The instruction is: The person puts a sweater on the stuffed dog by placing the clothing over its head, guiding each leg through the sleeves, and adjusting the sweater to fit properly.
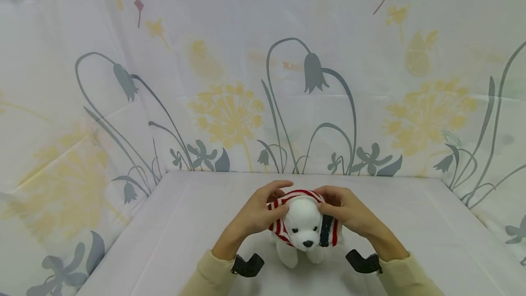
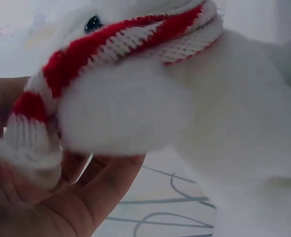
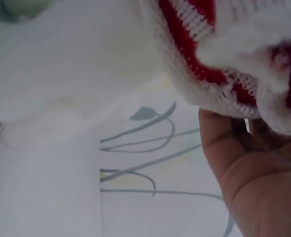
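Observation:
A white plush dog [image 1: 303,218] stands on the white table, facing the head camera. Round its head and neck lies a small knitted garment [image 1: 334,232] with red and white stripes and a dark blue band. My left hand [image 1: 263,209] holds the garment's edge at one side of the head, thumb in front and fingers behind. On the other side my right hand [image 1: 349,207] grips the knit near the blue band. In the left wrist view a striped knit end [image 2: 32,133] lies between thumb and fingers, beside a fluffy white ear [image 2: 126,106]. Bunched knit [image 3: 244,54] hides the right fingertips.
The white table [image 1: 185,241] stretches to both sides of the dog. Behind it rises a pale curtain [image 1: 246,58] printed with grey and yellow flowers. A black wrist device [image 1: 248,265] is strapped to the left wrist, another [image 1: 363,261] to the right.

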### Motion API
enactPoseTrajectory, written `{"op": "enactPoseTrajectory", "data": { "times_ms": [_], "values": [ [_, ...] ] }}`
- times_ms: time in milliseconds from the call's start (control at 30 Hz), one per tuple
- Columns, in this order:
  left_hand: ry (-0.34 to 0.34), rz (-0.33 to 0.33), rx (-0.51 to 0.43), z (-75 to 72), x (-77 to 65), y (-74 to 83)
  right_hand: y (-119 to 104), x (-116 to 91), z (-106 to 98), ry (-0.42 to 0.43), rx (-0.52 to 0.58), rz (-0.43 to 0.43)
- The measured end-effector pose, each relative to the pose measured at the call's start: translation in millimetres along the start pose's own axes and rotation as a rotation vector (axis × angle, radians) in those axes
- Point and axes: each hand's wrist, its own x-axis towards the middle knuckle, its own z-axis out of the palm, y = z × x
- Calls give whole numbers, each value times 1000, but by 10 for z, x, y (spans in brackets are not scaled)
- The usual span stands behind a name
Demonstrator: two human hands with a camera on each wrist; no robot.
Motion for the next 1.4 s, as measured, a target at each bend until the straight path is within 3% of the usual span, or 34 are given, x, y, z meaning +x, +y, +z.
{"op": "enactPoseTrajectory", "data": {
  "times_ms": [100, 200, 500, 667, 733, 967, 1067, 1167, 1267, 1400],
  "values": [
    [26, 25, 109, 29, -1, 15, -14, -2, 13, -33, 11, -38],
    [53, 43, 158, 50, 3, 11, -4, 4, 37, -41, 10, -46],
    [9, 82, 94, 30, 36, -138, 125, 39, 90, -59, 162, -27],
    [-46, 78, -61, 8, 37, -143, 90, 12, 52, -99, 114, -28],
    [-74, 54, -153, -7, 31, -116, 65, 8, 41, -104, 147, -41],
    [-208, -144, -502, -67, 5, -16, 28, 1, 65, -203, 615, 56],
    [-281, -186, -626, -82, 6, -16, 12, -5, 84, -248, 724, 87],
    [-350, -170, -721, -91, 5, -41, 0, -9, 96, -279, 768, 90],
    [-404, -120, -815, -100, 1, -81, 5, -15, 89, -295, 748, 40],
    [-407, -60, -889, -112, -7, -108, 15, -7, 64, -282, 682, -56]
  ]
}}
